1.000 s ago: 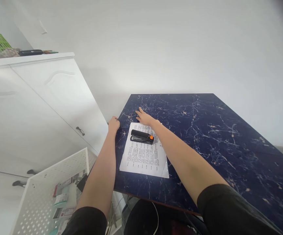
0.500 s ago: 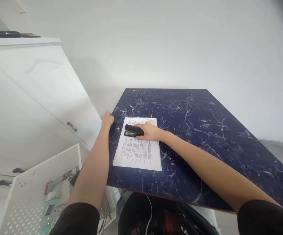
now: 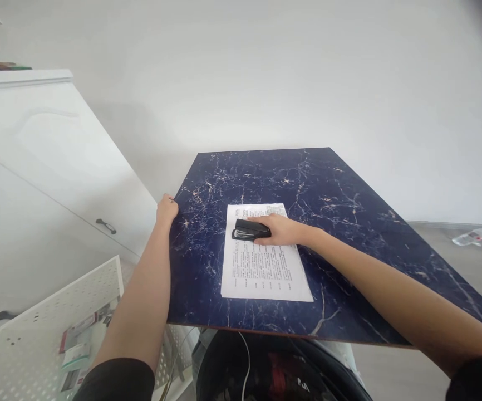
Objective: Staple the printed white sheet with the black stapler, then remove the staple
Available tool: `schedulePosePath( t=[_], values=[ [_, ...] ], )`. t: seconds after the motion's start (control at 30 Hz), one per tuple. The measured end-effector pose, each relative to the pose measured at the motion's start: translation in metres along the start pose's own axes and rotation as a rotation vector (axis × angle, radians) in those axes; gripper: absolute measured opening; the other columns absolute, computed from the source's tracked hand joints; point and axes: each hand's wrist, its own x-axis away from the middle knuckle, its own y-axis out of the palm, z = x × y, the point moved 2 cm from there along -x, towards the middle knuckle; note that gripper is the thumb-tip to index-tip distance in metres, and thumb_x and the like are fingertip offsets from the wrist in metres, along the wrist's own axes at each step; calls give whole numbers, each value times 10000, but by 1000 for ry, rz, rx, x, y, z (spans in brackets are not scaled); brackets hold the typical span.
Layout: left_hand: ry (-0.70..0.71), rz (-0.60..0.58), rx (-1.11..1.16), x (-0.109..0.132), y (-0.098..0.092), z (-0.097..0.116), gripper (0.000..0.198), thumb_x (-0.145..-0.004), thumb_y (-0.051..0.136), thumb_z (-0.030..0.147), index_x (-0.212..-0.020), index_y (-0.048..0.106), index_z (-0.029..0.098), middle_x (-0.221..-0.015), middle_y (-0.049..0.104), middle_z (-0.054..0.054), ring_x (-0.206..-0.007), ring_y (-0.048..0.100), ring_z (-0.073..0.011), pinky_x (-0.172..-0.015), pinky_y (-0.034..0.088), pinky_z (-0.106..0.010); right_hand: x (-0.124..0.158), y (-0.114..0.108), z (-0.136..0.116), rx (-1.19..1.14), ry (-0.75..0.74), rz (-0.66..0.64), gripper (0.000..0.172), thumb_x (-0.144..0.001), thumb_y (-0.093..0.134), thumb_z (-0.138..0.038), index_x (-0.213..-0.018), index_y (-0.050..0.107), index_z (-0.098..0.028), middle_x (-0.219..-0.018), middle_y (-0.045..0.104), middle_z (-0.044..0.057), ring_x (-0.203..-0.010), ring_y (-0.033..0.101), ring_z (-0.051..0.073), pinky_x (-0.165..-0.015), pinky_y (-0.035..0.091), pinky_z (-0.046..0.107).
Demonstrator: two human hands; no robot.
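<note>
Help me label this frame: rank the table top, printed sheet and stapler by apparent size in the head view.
1. table top, largest by far
2. printed sheet
3. stapler, smallest, partly covered by the right hand

The person wears black short sleeves (image 3: 116, 381) (ending above the elbows); the forearms, left hand (image 3: 166, 210) and right hand (image 3: 280, 229) are bare.

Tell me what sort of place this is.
Probably a home room or small office used for paperwork: a stapler lies on a printed sheet on a dark blue marbled table, with a white cabinet beside it.
</note>
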Motion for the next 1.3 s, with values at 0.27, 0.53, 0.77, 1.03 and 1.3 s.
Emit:
schedulePosePath(
  t=[0.27, 0.53, 0.77, 1.03, 1.3],
  values=[
    [108, 242, 96, 10, -8, 18, 243, -830, 535, 48, -1020, 611, 178, -1081, 687, -167, -1185, 599, -337, -1079, 408, -505, 40, -17, 17, -78, 65, -55, 679, -908, 685, -418, -1541, 503, -252, -1154, 758, 95, -829, 706, 223, -700, 550, 369],
    [331, -183, 1196, 101, 39, 124, 162, -821, 576, 185, -928, 695, 211, -1048, 716, -65, -1008, 690, -208, -874, 532, -326, 41, -17, 19, -3, 42, 30, 576, -894, 698, -381, -1448, 595, -263, -1164, 761, 81, -902, 708, 240, -763, 542, 379],
    [252, -493, 1333, 164, 66, 152, 150, -868, 601, 238, -938, 725, 193, -1121, 754, -101, -1094, 699, -230, -1017, 508, -398, 38, -9, 20, 73, 28, 168, 509, -872, 706, -369, -1358, 651, -228, -1121, 768, 83, -913, 711, 250, -820, 530, 395],
    [423, -464, 1049, 156, 81, 144, 212, -931, 560, 266, -968, 762, 213, -1116, 755, -95, -1122, 699, -275, -1097, 470, -481, 35, -17, 28, -44, 134, 276, 708, -829, 766, -527, -1450, 589, -237, -1380, 660, 143, -1144, 651, 315, -945, 522, 474],
    [281, -503, 1310, 161, 66, 148, 411, -1007, 495, 521, -1006, 754, 202, -1231, 742, -137, -1210, 677, -301, -1061, 494, -469, 63, -38, 43, -485, 334, 126, 434, -894, 697, -497, -1233, 750, -233, -1004, 739, 101, -755, 597, 202, -665, 495, 371]
  ],
)
